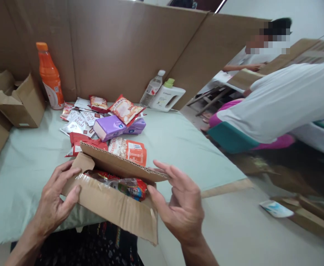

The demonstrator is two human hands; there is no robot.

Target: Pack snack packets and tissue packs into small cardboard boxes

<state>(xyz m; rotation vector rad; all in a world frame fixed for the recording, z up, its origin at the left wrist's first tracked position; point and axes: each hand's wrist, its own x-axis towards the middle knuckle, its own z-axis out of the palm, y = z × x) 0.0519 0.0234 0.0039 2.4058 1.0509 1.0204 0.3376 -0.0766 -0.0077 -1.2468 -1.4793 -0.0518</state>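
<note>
A small cardboard box (117,207) with raised flaps sits at the table's near edge. Inside it lie red, shiny plastic food packets (134,187). My left hand (55,195) grips the box's left end, thumb on the front flap and fingers at the side flap. At the right end, my right hand (180,201) has its thumb by the box opening and its fingers up behind the back flap (123,162). Just behind the box are a red packet (81,142) and an orange-and-white snack bag (134,149).
Purple tissue packs (110,127), white sachets (80,123) and a red snack packet (126,110) lie on the table. An orange bottle (50,77), a clear bottle (152,88) and a white jug (167,96) stand by the cardboard wall. Open boxes (29,107) stand left; a seated person (283,99) is at right.
</note>
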